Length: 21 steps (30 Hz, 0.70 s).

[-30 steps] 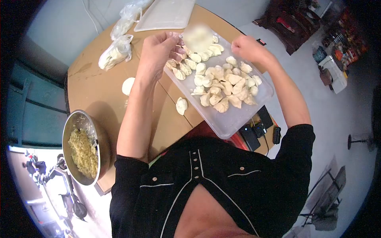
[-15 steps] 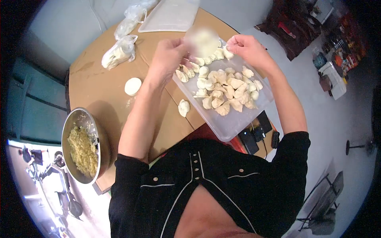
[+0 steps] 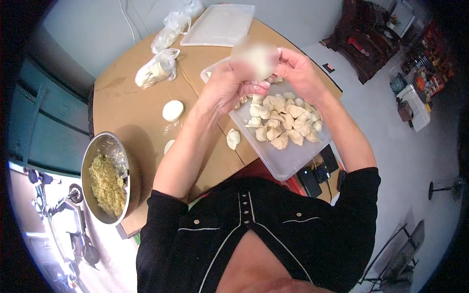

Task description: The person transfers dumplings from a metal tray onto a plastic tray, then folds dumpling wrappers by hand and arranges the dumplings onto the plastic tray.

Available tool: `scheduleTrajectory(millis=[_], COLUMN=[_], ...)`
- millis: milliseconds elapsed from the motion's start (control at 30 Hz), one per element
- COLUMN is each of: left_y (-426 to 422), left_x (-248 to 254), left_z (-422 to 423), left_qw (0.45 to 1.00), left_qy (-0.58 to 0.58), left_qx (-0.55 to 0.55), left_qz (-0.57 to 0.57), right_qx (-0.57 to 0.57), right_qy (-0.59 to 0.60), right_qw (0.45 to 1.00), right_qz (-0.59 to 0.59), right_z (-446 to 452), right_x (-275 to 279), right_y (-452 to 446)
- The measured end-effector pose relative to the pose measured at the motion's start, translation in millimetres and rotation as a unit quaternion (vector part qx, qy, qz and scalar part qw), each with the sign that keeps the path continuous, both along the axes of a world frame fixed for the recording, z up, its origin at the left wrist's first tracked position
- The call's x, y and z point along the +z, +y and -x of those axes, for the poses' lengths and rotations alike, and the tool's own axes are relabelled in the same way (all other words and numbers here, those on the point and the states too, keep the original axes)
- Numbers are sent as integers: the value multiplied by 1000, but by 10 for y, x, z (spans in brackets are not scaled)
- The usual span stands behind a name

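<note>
My left hand (image 3: pixel 228 88) is over the far part of a plastic tray (image 3: pixel 278 171), its fingers curled inward. Facing it, my right hand (image 3: pixel 297 71) has thumb and fingers pinched close. A blurred pale patch covers the space between the fingertips, so what they hold cannot be made out. Pleated dumplings (image 3: pixel 288 117) are heaped on the tray below the hands. One dumpling (image 3: pixel 233 139) lies on the table by the tray's left edge. Left of my forearm sits a round white stack of wrappers (image 3: pixel 173 111); another pale round edge (image 3: pixel 169 146) is partly hidden by the arm.
A metal bowl (image 3: pixel 128 151) of yellowish-green filling (image 3: pixel 106 188) stands at the table's left edge. Plastic bags (image 3: pixel 157 68) and a second tray (image 3: pixel 218 24) are at the back. Dark devices with cables (image 3: pixel 317 173) lie beside the near tray.
My hands have come closer together over the tray, the left one moving right and slightly down. The whole view has shifted a little. A pale round edge now shows beside my left forearm.
</note>
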<state>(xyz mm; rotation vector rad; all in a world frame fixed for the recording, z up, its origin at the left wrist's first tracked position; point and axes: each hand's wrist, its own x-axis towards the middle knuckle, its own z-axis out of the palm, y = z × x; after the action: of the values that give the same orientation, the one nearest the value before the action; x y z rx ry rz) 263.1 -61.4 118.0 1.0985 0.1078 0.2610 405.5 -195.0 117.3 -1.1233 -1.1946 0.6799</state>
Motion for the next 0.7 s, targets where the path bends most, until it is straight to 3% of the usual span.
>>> scheduleTrajectory(millis=[200, 367, 433, 567, 633, 700], left_y=[15, -88, -131, -190, -186, -155], left_x=[-46, -36, -21, 39, 76, 58], left_z=[-17, -60, -53, -33, -5, -1], left_qw=[999, 995, 987, 985, 990, 991], left_qy=[-27, -33, -26, -47, -56, -49], left_qx=[19, 94, 140, 151, 130, 122], left_qz=[7, -17, -78, -67, 6, -13], right_qx=[-99, -99, -102, -106, -104, -88], right_qy=[-37, -49, -52, -48, -50, -51], right_qw=[994, 994, 993, 993, 993, 995], right_qz=[36, 2, -1, -9, -13, -13], right_z=[-29, 64, 113, 172, 156, 127], right_x=[-88, -77, -62, 0, -2, -14], right_y=[21, 18, 20, 13, 16, 14])
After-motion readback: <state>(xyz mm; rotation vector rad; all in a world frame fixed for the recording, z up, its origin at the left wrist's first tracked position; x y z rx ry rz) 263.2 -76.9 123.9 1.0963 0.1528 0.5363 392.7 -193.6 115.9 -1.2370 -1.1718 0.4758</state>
